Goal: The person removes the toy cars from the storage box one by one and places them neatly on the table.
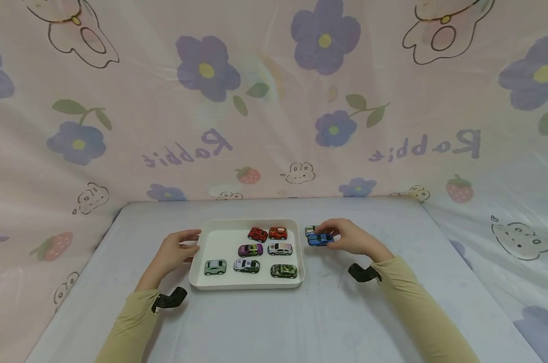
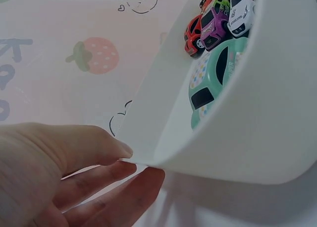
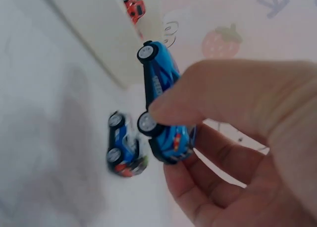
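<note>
At the near side, two tan sleeves (image 1: pixel 430 307) are coming over the white table (image 1: pixel 274 327), a black wrist mount (image 1: pixel 364 273) sitting at each cuff. Left hand (image 1: pixel 170 252) is pinching the tray's left wall, thumb above, fingers outside. Right hand (image 1: pixel 350 239) is grasping the blue toy car (image 1: pixel 319 240) between thumb and fingers; can't tell whether its wheels are touching the table.

Key relation: blue car is sitting just outside the white tray (image 1: pixel 247 287), off its right wall, so the tray is lying to the right hand's left. Car's long axis is running roughly left-right in the head view, about square to that wall. Right hand is nearer, being on it.

Inside the tray, near row: mint car (image 1: pixel 215 267), white-and-black car (image 1: pixel 247 265), camouflage car (image 1: pixel 283 270). Middle: purple car (image 1: pixel 250 250), white car (image 1: pixel 280 249). Far: two red cars (image 1: pixel 278 233). A second loose car (image 1: pixel 310 230) is standing just behind the blue one, partly covered.

Writing: blue car's side is showing something like "SPEED", thumb close by; other car print too small. No brand reading clearly. Farthest, the backdrop (image 1: pixel 274 116) is showing "Rabbit" twice, mirrored.
</note>
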Available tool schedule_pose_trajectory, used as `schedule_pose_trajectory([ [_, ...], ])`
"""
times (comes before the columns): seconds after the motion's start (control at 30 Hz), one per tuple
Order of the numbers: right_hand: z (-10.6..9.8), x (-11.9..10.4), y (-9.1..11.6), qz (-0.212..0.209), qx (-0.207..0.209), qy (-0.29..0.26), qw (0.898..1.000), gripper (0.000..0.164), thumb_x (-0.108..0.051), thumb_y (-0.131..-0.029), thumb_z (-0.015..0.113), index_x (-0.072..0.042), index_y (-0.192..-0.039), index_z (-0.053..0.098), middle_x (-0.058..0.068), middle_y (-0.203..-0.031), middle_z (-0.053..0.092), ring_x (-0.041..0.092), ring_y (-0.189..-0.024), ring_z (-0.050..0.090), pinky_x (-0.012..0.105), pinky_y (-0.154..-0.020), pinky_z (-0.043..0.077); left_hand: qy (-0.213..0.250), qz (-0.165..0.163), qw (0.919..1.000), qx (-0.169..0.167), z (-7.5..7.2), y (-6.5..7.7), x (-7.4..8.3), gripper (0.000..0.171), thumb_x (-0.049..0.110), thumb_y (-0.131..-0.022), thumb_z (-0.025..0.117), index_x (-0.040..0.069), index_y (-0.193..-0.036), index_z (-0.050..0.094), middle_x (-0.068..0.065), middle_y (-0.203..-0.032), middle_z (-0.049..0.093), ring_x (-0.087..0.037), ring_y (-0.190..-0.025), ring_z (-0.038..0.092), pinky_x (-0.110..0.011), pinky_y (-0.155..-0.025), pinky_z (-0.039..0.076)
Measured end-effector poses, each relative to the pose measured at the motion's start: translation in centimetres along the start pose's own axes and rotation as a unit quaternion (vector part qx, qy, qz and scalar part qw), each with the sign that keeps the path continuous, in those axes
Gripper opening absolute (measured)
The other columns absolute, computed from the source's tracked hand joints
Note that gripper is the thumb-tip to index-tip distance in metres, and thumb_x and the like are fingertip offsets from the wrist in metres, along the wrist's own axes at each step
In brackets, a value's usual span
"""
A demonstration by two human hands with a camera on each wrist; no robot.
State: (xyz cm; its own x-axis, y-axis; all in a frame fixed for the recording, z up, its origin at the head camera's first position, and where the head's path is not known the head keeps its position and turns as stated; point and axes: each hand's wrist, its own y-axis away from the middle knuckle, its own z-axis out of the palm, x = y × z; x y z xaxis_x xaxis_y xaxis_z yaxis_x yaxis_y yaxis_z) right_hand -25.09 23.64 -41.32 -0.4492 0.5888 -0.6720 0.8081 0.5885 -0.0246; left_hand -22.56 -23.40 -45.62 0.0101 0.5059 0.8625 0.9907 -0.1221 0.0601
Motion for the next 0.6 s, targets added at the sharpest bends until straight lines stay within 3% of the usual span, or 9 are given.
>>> schedule_pose_trajectory([
  [0.2,0.6,1.6,0.4,0.002,0.001,-0.012,1.0,0.039,0.007,-0.079,0.067,-0.004,-0.116,0.065,0.008,-0.114,0.063,0.024,-0.099,0.057,0.048,-0.089,0.047,0.002,-0.001,1.0,0.0,0.0,0.0,0.1,0.051,0.001,-0.09,0.061,-0.001,-0.139,0.046,-0.028,-0.131,0.051,-0.036,-0.103,0.062,-0.035,-0.068,0.057],
  [0.6,2.0,4.1,0.1,-0.001,0.011,-0.016,1.0,0.04,0.008,-0.076,0.067,-0.006,-0.114,0.066,0.007,-0.116,0.064,0.023,-0.106,0.057,0.042,-0.089,0.048,0.001,0.006,1.0,-0.001,0.1,0.2,0.2,0.05,0.001,-0.09,0.062,-0.003,-0.137,0.047,-0.028,-0.128,0.052,-0.035,-0.101,0.063,-0.035,-0.067,0.058],
])
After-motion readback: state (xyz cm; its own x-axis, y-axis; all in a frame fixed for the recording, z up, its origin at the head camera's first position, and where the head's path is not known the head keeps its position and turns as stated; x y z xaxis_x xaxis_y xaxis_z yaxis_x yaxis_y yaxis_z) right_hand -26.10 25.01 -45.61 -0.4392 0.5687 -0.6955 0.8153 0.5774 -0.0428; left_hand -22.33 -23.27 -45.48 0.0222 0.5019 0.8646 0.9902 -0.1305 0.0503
